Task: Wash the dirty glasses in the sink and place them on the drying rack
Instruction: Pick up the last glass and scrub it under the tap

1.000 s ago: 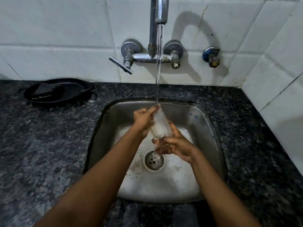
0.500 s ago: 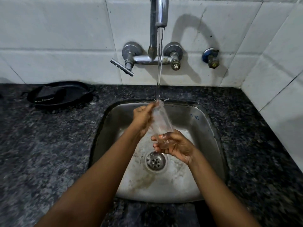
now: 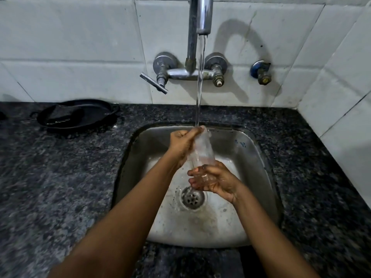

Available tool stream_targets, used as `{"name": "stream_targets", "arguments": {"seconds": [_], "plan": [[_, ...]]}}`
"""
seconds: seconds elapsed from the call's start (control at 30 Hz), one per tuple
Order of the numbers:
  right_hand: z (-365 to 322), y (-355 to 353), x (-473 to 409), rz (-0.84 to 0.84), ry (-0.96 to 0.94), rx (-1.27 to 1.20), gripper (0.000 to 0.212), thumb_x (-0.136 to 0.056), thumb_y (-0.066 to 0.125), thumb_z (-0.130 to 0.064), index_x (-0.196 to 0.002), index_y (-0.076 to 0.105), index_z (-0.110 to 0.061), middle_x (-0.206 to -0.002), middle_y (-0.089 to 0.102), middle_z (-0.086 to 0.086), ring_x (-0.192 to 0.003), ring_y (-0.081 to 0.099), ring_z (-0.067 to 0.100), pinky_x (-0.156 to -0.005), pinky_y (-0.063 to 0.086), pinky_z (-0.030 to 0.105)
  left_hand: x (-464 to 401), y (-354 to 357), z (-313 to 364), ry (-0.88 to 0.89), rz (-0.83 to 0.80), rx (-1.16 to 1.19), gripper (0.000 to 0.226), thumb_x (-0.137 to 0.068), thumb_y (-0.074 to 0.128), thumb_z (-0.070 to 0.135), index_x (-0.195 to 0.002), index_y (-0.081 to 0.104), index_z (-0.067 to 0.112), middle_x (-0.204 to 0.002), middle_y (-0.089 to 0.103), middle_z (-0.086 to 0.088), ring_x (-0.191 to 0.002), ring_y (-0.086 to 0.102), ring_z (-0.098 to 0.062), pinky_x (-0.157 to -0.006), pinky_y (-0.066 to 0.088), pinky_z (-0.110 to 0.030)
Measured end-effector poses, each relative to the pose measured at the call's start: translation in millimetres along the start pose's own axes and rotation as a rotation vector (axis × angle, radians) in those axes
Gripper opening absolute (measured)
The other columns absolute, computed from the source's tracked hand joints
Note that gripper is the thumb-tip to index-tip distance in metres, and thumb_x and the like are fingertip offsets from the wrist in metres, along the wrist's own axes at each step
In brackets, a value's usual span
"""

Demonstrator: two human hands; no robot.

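Note:
A clear tall glass [image 3: 202, 150] is held tilted over the steel sink [image 3: 259, 167], its mouth up under the running stream from the tap [image 3: 203, 16]. My left hand [image 3: 181, 144] grips the glass at its rim and upper side. My right hand [image 3: 212, 180] cups the base from below, wet fingers wrapped around it. Water falls onto the rim where my left fingers are. No drying rack is in view.
A black pan [image 3: 76, 115] lies on the dark granite counter [image 3: 50, 187] at the back left. The tap's lever handle [image 3: 153, 83] sticks out to the left. A small valve [image 3: 261, 72] sits on the white tiled wall at the right. The drain [image 3: 192, 197] lies under my right hand.
The glass stays under the stream in both hands. My right hand has shifted a little lower around the base, and the view has tilted slightly down.

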State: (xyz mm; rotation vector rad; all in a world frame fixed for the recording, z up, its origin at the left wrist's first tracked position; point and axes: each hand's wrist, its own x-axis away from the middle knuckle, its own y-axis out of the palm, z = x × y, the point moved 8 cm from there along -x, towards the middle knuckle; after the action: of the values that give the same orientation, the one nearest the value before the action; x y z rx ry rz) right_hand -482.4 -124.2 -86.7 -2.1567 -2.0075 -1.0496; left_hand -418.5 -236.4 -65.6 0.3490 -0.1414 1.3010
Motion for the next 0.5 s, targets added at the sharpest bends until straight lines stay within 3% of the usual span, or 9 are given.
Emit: {"name": "stream_targets", "arguments": {"seconds": [0.07,0.17,0.2,0.3,0.37,0.43,0.5], "plan": [[-3,-4,0,0.186,-0.038,0.301,0.031,-0.08,0.065,-0.006,-0.108,0.054,-0.003,-0.086,0.066,0.013,-0.069,0.066,0.025,-0.062,0.055,0.033,-1,3,3,0.039,0.048,-0.143,0.024,-0.078,0.071,0.025,-0.066,0.058,0.009,-0.066,0.058,-0.011,-0.057,0.055,-0.018,-0.058,0.051,-0.03],[-29,1,9,0.594,-0.179,1.309,0.073,-0.07,0.078,-0.024,-0.128,0.035,-0.009,-0.107,0.059,0.008,-0.097,0.061,0.03,-0.074,0.048,0.032,2,5,12,0.076,0.154,-0.369,0.024,-0.082,0.067,0.03,-0.069,0.061,0.011,-0.079,0.065,-0.014,-0.072,0.062,-0.025,-0.072,0.055,-0.037],[-33,0,9,0.618,-0.223,1.365,0.076,-0.068,0.079,-0.027,-0.128,0.035,-0.011,-0.111,0.06,0.009,-0.101,0.06,0.03,-0.078,0.049,0.033,3,4,16,0.092,0.184,-0.371,0.025,-0.083,0.065,0.03,-0.065,0.059,0.013,-0.075,0.064,-0.011,-0.07,0.061,-0.024,-0.072,0.054,-0.036],[-23,-14,-9,0.31,-0.1,0.827,0.064,-0.058,0.086,-0.029,-0.113,0.056,-0.015,-0.107,0.068,0.007,-0.094,0.066,0.023,-0.078,0.056,0.035,3,5,18,0.103,0.167,-0.276,0.029,-0.092,0.052,0.027,-0.071,0.056,0.008,-0.067,0.056,-0.007,-0.061,0.057,-0.022,-0.058,0.052,-0.032],[-14,-17,-16,0.174,-0.035,0.699,0.05,-0.058,0.085,-0.023,-0.103,0.065,-0.016,-0.1,0.071,0.007,-0.089,0.069,0.021,-0.074,0.058,0.035,4,6,15,0.101,0.093,-0.171,0.026,-0.096,0.045,0.027,-0.089,0.053,0.003,-0.064,0.051,-0.006,-0.051,0.05,-0.014,-0.044,0.046,-0.022],[-21,-20,-21,0.238,-0.125,0.721,0.046,-0.054,0.086,-0.018,-0.095,0.067,-0.016,-0.094,0.072,0.006,-0.089,0.069,0.022,-0.079,0.057,0.04,4,3,15,0.077,0.051,-0.015,0.03,-0.097,0.042,0.031,-0.092,0.052,0.003,-0.06,0.054,-0.005,-0.046,0.051,-0.01,-0.045,0.047,-0.02],[-29,-21,-24,0.333,-0.199,0.711,0.059,-0.049,0.088,-0.01,-0.102,0.063,-0.015,-0.099,0.07,0.005,-0.093,0.066,0.021,-0.082,0.056,0.041,0,-1,19,0.029,0.038,0.19,0.039,-0.097,0.039,0.036,-0.082,0.057,0.005,-0.054,0.058,-0.002,-0.046,0.055,-0.01,-0.057,0.051,-0.026]]}}
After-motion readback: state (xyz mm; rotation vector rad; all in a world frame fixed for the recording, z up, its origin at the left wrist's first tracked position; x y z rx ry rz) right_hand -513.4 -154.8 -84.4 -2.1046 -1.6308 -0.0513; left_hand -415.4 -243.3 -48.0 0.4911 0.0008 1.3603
